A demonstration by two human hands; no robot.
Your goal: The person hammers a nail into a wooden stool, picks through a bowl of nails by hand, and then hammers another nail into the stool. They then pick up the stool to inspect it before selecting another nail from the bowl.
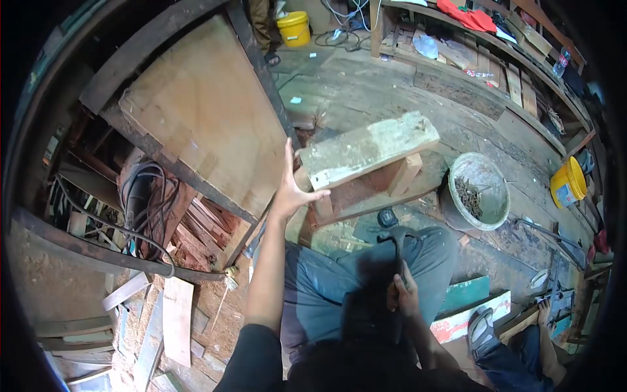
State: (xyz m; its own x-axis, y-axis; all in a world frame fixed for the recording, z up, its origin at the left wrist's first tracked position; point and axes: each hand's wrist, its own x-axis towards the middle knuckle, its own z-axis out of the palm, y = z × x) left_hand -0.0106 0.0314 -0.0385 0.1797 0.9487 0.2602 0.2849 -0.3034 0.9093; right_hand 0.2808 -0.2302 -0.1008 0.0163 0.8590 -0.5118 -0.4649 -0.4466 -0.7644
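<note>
My left hand is spread at the left end of a thick, worn wooden block, thumb and fingers apart; whether it presses on the wood is hard to tell. The block lies raised on short wooden supports over a board. Above my lap, my right hand is closed round the handle of a dark hammer with a curved claw-like head. Part of its head blends into the dark shadow on my trousers. Beside my left hand stands a large wooden panel in a dark frame.
A grey bucket holds small brown pieces, perhaps nails. Coiled black cable hangs at left above offcuts and a loose plank. Yellow buckets stand farther off. Another person's foot and hand are at lower right, near painted boards.
</note>
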